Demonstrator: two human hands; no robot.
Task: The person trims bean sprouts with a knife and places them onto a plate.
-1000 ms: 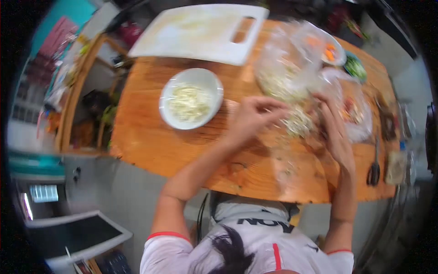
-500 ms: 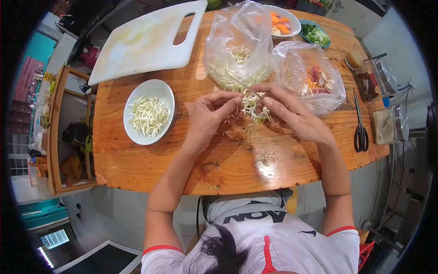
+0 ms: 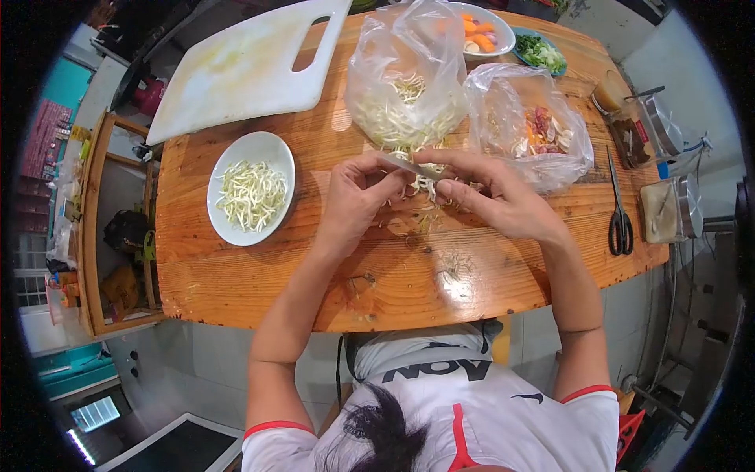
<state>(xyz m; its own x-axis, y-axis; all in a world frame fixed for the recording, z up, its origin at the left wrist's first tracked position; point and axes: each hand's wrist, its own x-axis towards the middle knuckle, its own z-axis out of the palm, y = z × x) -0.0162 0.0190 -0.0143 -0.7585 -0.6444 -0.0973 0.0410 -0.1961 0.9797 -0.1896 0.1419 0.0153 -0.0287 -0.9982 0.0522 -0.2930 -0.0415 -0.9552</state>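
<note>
My right hand [image 3: 507,197] grips a small knife [image 3: 410,166] between thumb and fingers, its blade pointing left. The blade reaches across to the fingertips of my left hand [image 3: 351,197], which are pinched together; whatever is between them is too small to make out. Under and behind both hands lies a loose pile of bean sprouts [image 3: 425,189], partly covered by the fingers. Just beyond stands an open plastic bag of bean sprouts [image 3: 405,106]. Left of my left hand, a white bowl [image 3: 289,185] holds more sprouts [image 3: 252,195]. Small trimmings [image 3: 454,266] are scattered on the wood.
A white cutting board [image 3: 236,75] covers the table's [image 3: 236,291] back left. At the back right are a bowl with carrot pieces [image 3: 480,39], a plate of chopped greens [image 3: 539,52] and another plastic bag [image 3: 535,130]. Black scissors [image 3: 620,228] and jars [image 3: 661,212] line the right side.
The knife has turned from pointing up and left to lying flatter, its blade now by my left fingertips. My right hand has shifted slightly left. The whole view has moved a little.
</note>
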